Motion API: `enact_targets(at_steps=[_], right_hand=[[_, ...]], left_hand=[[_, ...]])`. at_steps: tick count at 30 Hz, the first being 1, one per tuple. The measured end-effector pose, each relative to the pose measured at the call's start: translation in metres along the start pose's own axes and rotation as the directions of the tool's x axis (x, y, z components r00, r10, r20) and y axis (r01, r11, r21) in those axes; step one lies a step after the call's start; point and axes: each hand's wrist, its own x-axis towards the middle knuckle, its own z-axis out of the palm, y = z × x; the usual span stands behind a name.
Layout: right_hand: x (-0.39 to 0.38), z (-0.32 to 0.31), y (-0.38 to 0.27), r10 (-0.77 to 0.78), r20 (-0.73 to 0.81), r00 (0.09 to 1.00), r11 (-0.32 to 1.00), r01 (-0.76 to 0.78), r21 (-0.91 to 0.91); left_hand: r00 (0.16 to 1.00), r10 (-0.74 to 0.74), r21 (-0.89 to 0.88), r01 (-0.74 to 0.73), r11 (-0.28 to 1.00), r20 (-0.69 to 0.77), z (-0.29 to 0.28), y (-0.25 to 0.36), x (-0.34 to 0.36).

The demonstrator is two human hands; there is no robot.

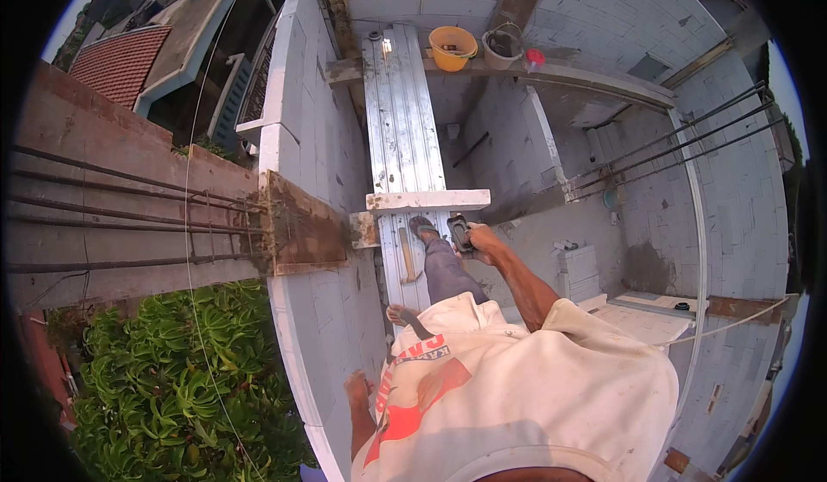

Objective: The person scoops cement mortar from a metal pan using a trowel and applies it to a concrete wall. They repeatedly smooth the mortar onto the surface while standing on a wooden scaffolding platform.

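My right hand point(481, 239) is shut on a dark, bulky tool point(461, 232) just below a pale block strip point(428, 199), which lies across a long grooved metal plank point(398, 111). My left hand point(357, 385) is low at the left, beside the block wall and partly behind my shirt, with fingers loosely apart and nothing visible in them. A wooden-handled tool point(407, 254) lies on the plank near my sandalled feet.
I am high on unfinished block walls point(289, 68) above rooms. A yellow bucket point(453, 58), grey bucket point(502, 55) and red container point(534, 58) sit on a far beam. Rebar point(121, 180) juts along both sides; a thin wire point(191, 249) hangs left, above foliage point(164, 379).
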Motion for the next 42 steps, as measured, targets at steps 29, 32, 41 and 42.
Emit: enact_targets(at_steps=[29, 32, 41, 42], right_hand=[[0.446, -0.056, -0.462, -0.322, -0.412, 0.853, 0.839, 0.458, 0.292], [0.434, -0.048, -0.507, -0.321, -0.509, 0.799, 0.864, 0.467, 0.189], [0.374, -0.035, -0.219, -0.228, 0.049, 0.972, 0.492, 0.159, -0.856], [0.356, -0.036, -0.157, -0.173, 0.188, 0.967, 0.252, 0.228, -0.940]], left_hand=[[0.774, -0.559, -0.202, 0.623, 0.755, 0.298, 0.038, 0.303, 0.101], [0.766, -0.564, -0.220, 0.635, 0.741, 0.309, 0.047, 0.314, 0.089], [0.774, -0.537, -0.280, 0.626, 0.728, 0.335, 0.067, 0.313, 0.068], [0.784, -0.526, -0.298, 0.615, 0.730, 0.331, 0.067, 0.311, 0.066]])
